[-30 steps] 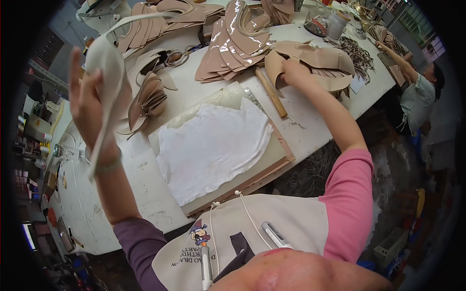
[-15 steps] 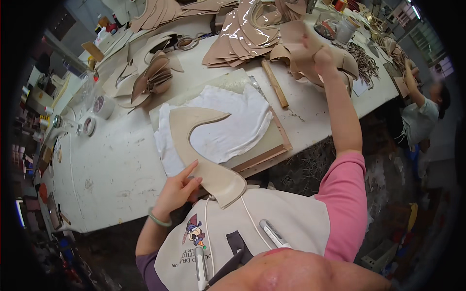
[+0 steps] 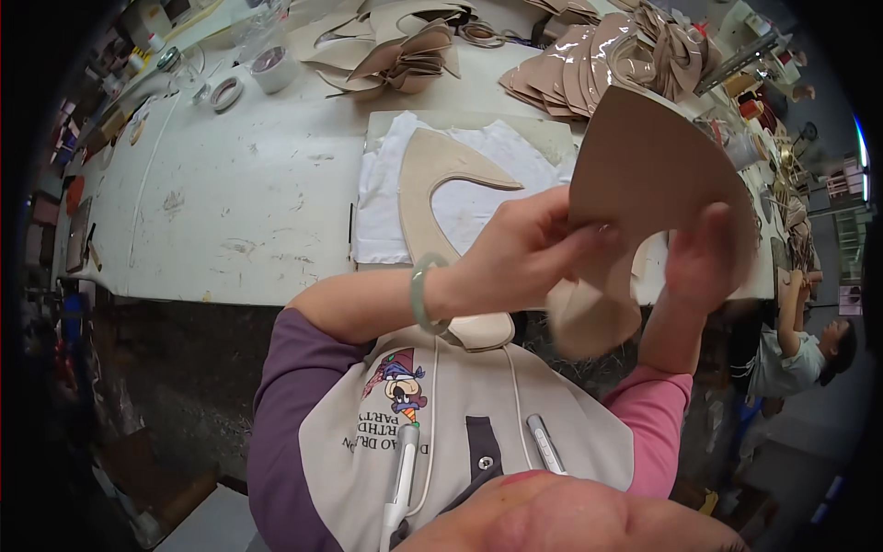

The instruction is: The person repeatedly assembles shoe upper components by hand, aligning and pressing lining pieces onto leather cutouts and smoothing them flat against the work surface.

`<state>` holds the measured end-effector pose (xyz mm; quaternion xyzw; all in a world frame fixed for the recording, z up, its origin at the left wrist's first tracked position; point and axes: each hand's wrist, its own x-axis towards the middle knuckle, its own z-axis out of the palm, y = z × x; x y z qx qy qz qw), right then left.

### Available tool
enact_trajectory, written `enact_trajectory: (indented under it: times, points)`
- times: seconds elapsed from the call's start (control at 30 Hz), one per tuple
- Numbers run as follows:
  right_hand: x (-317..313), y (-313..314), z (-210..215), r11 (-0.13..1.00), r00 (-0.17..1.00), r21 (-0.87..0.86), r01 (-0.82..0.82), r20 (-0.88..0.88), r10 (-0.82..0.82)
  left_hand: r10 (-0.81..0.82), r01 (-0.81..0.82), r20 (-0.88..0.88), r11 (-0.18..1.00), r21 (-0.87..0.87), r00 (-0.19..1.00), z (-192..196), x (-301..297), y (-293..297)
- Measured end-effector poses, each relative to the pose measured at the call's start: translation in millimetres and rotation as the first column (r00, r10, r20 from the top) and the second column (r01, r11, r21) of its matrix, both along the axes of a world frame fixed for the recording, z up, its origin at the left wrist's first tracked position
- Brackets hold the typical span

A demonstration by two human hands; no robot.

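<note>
The right hand [image 3: 704, 253] was far out on the pile of tan pieces. Now it is close, holding up a big tan piece [image 3: 653, 175]. The left hand [image 3: 524, 253] let go of the curved piece [image 3: 432, 184] and grips the big one too.

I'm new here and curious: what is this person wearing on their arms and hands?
The hands are bare, no gloves. The left hand has a pale green bangle at the wrist and a purple sleeve higher up. The right hand comes from a pink sleeve. A beige apron with a cartoon print covers the chest.
</note>
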<state>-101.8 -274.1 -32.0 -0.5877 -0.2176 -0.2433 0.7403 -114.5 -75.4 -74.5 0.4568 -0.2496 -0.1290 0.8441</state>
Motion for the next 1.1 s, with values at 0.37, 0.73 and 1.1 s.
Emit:
enact_trajectory:
  times: [0.37,0.73,1.1]
  points:
    - [102,54,-82,0.840,0.637,-0.156,-0.520,-0.726,0.260,0.312,-0.092,-0.383,0.864,0.495,0.870,-60,35,109]
    - [134,90,-143,0.697,0.611,-0.526,-0.487,-0.776,-0.159,0.489,-0.351,0.074,0.505,0.788,0.869,-99,56,129]
    - [139,93,-155,0.641,0.673,-0.622,-0.449,-0.707,-0.215,0.468,-0.276,-0.001,0.522,0.807,0.884,-95,57,126]
